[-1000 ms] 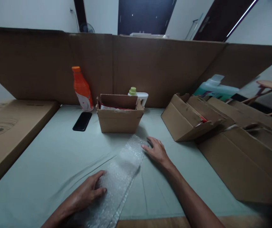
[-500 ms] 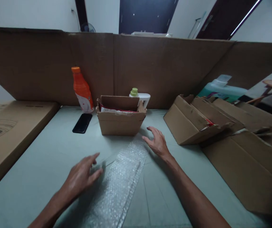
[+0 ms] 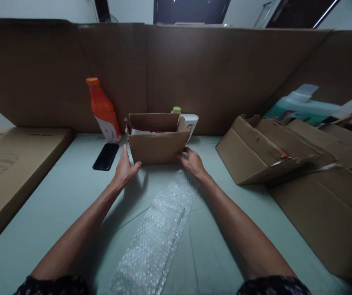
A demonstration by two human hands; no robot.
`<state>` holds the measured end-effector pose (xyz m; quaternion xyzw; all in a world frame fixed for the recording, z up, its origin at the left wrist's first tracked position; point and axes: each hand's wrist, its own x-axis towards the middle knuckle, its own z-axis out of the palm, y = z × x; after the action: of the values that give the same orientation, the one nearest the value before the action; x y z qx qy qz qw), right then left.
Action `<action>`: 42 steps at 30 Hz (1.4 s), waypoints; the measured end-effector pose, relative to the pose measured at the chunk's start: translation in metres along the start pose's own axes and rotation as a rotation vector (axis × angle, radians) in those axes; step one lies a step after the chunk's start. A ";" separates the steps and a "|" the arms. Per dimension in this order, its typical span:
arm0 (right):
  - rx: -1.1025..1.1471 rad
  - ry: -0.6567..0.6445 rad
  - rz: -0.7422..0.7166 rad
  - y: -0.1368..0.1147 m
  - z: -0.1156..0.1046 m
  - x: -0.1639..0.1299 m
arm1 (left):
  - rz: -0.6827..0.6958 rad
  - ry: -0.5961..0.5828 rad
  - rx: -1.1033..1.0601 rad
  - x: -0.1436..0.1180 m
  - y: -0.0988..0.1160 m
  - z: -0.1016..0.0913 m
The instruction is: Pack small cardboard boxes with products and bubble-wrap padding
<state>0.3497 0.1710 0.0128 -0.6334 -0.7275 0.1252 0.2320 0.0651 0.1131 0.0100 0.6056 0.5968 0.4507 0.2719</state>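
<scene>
A small open cardboard box (image 3: pixel 157 147) stands at the far middle of the pale green table (image 3: pixel 55 192), with white and red contents showing over its rim. My left hand (image 3: pixel 124 167) lies against the box's left lower corner, thumb at its front. At the right lower corner my right hand (image 3: pixel 192 162) has its fingers curled on the box. A strip of bubble wrap (image 3: pixel 159 229) lies flat between my forearms, running from the box toward me. Neither hand touches it.
An orange bottle (image 3: pixel 102 110) and a black phone (image 3: pixel 106 156) sit left of the box; a white container with a green cap (image 3: pixel 188 119) stands behind it. Flattened cartons (image 3: pixel 301 164) fill the right side, a large flat carton (image 3: pixel 6 164) the left. A cardboard wall (image 3: pixel 194 69) lines the back.
Both hands left the bubble wrap and moved forward to the small cardboard box, one at each lower corner. The bubble wrap stays flat on the table.
</scene>
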 end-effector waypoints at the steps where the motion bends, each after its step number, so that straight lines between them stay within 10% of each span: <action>1: -0.019 -0.006 -0.001 0.007 -0.005 -0.008 | -0.009 0.000 0.058 -0.013 -0.003 -0.004; 7: -0.124 -0.064 0.009 0.042 -0.015 -0.075 | 0.051 -0.270 0.360 -0.114 -0.001 0.015; 11: -0.112 -0.064 -0.108 0.023 -0.005 -0.084 | 0.018 -0.312 0.256 -0.140 0.014 0.034; 21: -0.007 -0.067 -0.336 -0.070 0.040 -0.033 | -0.213 -0.149 -0.085 -0.156 0.006 -0.002; 31: 0.156 -0.145 -0.179 -0.041 0.020 -0.112 | -0.271 -0.202 -0.092 -0.146 0.000 0.009; 42: 0.487 -0.122 -0.310 -0.081 0.015 -0.130 | -0.217 -0.034 -0.129 -0.142 0.004 -0.010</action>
<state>0.2841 0.0319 0.0156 -0.4317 -0.7768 0.2970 0.3493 0.0747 -0.0269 -0.0135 0.5263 0.6240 0.4458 0.3673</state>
